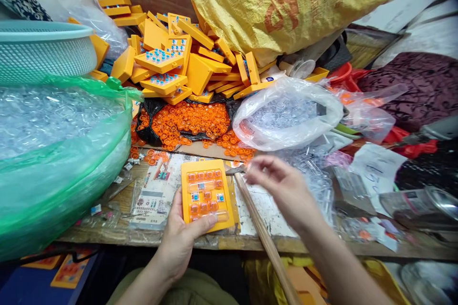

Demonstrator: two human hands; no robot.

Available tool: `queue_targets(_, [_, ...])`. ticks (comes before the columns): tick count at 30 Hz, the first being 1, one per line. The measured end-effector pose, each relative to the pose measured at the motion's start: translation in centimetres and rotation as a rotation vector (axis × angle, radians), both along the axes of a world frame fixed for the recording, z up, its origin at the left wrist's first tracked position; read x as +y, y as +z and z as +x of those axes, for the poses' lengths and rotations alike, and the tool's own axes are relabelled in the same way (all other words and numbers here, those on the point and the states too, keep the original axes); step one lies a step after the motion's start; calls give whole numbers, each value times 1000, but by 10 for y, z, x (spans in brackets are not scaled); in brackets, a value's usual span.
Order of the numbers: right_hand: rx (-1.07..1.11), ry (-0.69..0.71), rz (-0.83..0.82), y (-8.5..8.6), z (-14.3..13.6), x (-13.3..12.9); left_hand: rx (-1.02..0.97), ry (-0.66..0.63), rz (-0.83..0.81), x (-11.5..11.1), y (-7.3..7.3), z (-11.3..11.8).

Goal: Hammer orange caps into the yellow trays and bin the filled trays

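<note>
My left hand [184, 226] grips a yellow-orange plastic panel [187, 186] by its lower left, with the thumb across the lower front edge. Rows of clear orange caps [207, 195] sit on the panel, and a few blue-and-white switches [195, 197] show bare among them. Right of the panel, my right hand [277, 183] is raised with thumb and fingers drawn together in a pinch. Motion blurs its fingertips, and anything between them cannot be made out. Below that hand a wooden stick [263, 228] slants over the table's front edge.
Loose orange caps [193, 121] spill from a black bag behind the panel. Yellow panels [200, 74] are heaped at the back. Clear plastic parts fill a green bag [110, 152] at left and a white bag [246, 136] at right. A clear cup [411, 205] lies far right.
</note>
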State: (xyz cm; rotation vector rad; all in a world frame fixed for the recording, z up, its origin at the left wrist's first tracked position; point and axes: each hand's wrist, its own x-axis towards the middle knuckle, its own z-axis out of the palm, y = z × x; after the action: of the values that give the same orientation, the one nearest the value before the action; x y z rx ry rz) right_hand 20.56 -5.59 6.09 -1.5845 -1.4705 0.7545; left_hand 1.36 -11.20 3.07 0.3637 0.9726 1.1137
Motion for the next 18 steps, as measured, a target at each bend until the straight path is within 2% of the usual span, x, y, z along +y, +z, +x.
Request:
queue_targets(1, [179,40,-84,-7,-13,-17,17,1,16,0,0,1])
queue_targets(3, [417,25,-202,-20,-34,-42,61,0,54,-2,-1,3])
queue_targets(5, [500,-14,-244,-30,-46,-53,122,-2,86,-4,-2,4])
queue_targets(10, [411,-41,-82,-36,-47,-54,243,-15,144,-11,-4,1])
queue_targets(15, [829,33,-296,-34,-51,-57,383,-54,214,-18,-13,-4])
queue_targets(18, [844,53,-303,-41,-55,-59,450,-57,227,-22,-20,-3])
